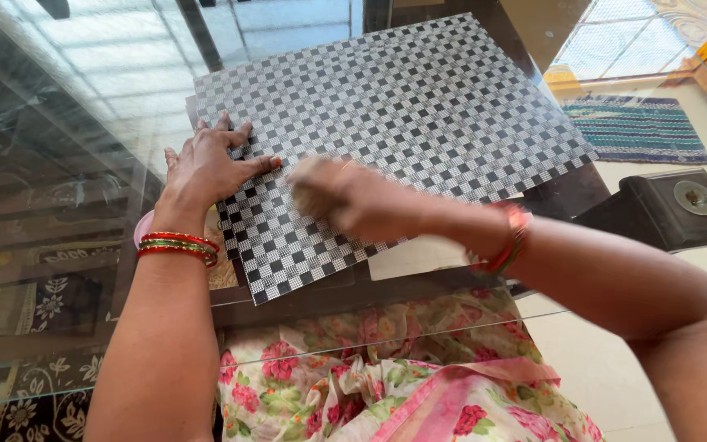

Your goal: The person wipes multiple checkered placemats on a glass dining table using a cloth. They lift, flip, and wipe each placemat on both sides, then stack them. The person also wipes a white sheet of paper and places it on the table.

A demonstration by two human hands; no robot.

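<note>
Mat: checkered mat (403, 123) lies flat on glass table (67, 123) | Left: my left hand (210, 164) spread open, pressing its near-left edge | Right: my right hand (345, 196) blurred, closed around a brownish scrubber or cloth, I cannot tell which | Progress: I judge wiping at the near part, far part left.

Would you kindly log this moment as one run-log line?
left hand: flat on checkered mat | right hand: blurred, on mat, maybe holding something | surface: glass table

Glass table (59, 123) over pale tiled floor (599, 368); striped rug (640, 131) beyond.
</note>
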